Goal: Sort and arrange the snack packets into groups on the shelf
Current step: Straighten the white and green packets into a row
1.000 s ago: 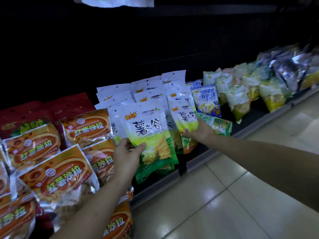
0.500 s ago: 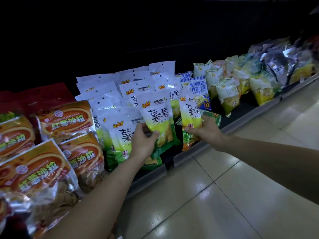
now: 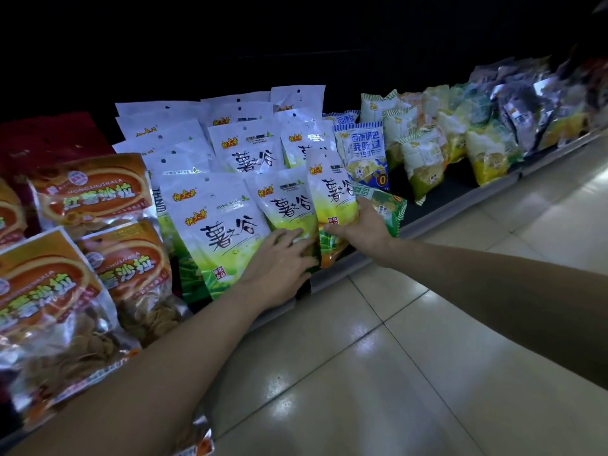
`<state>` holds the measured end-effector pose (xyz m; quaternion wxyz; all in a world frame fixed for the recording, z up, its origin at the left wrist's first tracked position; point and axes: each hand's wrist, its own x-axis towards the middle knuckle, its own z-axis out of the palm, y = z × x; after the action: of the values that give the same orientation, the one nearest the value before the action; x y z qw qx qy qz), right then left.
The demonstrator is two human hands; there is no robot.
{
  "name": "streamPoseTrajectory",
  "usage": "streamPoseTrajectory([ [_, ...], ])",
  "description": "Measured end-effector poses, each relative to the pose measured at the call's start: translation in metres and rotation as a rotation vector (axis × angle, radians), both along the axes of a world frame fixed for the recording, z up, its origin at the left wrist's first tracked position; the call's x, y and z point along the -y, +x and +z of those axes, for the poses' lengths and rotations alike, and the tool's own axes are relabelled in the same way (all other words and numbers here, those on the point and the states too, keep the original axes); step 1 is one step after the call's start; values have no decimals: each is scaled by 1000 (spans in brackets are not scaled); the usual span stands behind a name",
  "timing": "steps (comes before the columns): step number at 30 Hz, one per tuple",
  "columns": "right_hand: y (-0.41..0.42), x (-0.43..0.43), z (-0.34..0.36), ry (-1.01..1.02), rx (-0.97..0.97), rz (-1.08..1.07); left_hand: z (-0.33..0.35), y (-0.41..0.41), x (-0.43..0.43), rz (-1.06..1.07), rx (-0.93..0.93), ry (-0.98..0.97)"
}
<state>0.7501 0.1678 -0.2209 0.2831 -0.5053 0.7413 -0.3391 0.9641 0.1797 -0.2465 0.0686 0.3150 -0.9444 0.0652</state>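
Several white-and-green snack packets stand in rows on the low shelf (image 3: 437,214). My left hand (image 3: 279,258) lies palm down, fingers spread, on the lower part of a front-row white-and-green packet (image 3: 288,202). Just right of it, my right hand (image 3: 360,227) grips a narrower white-and-green packet (image 3: 330,192) by its lower right edge and holds it upright against the row. Another large packet of the same kind (image 3: 217,222) stands at the left of the front row.
Orange packets (image 3: 88,192) crowd the shelf's left end. A blue packet (image 3: 362,149) and a flat green packet (image 3: 386,209) sit right of my right hand, then yellow-white bags (image 3: 422,159) and silver bags (image 3: 526,106). Glossy tiled floor (image 3: 394,357) runs along the shelf front.
My left hand has set its packet down into the front row and now rests flat on it. My right hand has pushed its packet left, up against that row.
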Motion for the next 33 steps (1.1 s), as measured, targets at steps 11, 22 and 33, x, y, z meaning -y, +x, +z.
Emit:
streamPoseTrajectory([
  [11,-9,-8,-5,-52,-13,29,3,9,32,337,411,-5],
  [22,12,3,-14,27,-30,66,7,39,59,389,381,-203],
  [33,94,31,-10,-39,-209,201,37,94,12,196,79,-241],
])
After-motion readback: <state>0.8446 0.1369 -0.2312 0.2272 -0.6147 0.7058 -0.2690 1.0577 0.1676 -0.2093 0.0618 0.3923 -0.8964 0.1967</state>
